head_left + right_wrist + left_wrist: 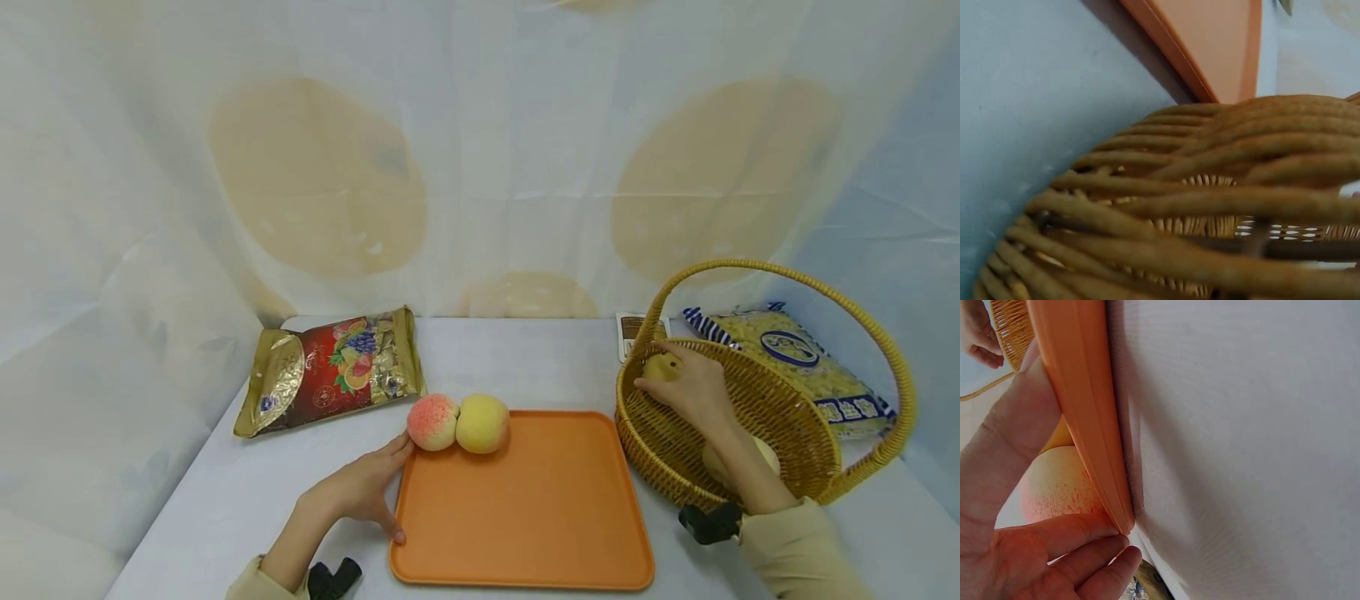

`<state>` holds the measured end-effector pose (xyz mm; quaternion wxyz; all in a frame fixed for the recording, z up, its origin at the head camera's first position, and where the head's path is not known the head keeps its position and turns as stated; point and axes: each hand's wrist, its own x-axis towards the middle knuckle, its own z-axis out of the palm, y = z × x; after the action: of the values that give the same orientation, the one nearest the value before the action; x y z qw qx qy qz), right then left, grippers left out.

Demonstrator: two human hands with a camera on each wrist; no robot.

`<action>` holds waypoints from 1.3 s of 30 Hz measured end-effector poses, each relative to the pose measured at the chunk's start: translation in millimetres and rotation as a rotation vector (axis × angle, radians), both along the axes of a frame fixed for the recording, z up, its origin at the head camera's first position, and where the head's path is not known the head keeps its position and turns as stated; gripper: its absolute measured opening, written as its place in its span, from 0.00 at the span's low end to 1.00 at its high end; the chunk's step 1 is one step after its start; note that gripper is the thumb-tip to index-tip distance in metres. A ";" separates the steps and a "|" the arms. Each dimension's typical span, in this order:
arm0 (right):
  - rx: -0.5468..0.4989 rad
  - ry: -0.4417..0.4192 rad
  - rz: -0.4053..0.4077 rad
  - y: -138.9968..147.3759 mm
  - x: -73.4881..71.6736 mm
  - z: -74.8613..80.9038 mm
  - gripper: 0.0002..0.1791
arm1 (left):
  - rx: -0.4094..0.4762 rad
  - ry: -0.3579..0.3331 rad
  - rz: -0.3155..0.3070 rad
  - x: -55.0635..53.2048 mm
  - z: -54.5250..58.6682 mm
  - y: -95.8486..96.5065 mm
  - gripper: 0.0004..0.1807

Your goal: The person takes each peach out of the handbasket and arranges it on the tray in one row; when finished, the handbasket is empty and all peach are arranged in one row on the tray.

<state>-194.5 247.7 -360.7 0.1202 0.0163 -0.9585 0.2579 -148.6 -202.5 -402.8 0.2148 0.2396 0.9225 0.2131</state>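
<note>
My left hand [367, 487] rests along the left rim of the orange tray [525, 517], fingers stretched out and thumb lower on the same edge. Beside its fingertips, a pink-and-cream peach [433, 422] sits at the tray's upper left corner, against a round yellow fruit [482, 424]. In the left wrist view, the thumb and fingers [1085, 550] touch the tray's side. My right hand [697, 387] reaches into the wicker basket [787, 400], thumb and index finger around a yellow-green fruit [662, 367]. A pale yellow fruit [761, 458] lies lower in the basket, partly behind the forearm.
The tall handle [892, 350] arches over the basket. Behind it leans a bag of pasta [802, 350], with a small printed card [628, 333] to its left. A red-and-gold packet [330, 375] lies at the back left. Hanging cloth encloses the white table [510, 358].
</note>
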 end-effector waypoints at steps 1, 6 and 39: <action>0.003 0.009 -0.001 1.4 -0.4 -1.1 0.37 | -0.001 0.000 -0.001 -0.2 0.0 0.1 0.69; -0.001 0.007 -0.015 6.2 -1.6 -6.5 0.40 | -0.004 -0.014 0.006 -0.5 0.2 0.6 0.69; 0.042 -0.041 -0.147 22.4 -4.7 -33.0 0.48 | 0.014 -0.011 0.008 0.7 1.3 0.5 0.69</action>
<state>-199.2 270.1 -393.7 0.1189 -0.0570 -0.9645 0.2287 -147.8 -202.0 -401.6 0.2170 0.2361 0.9208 0.2219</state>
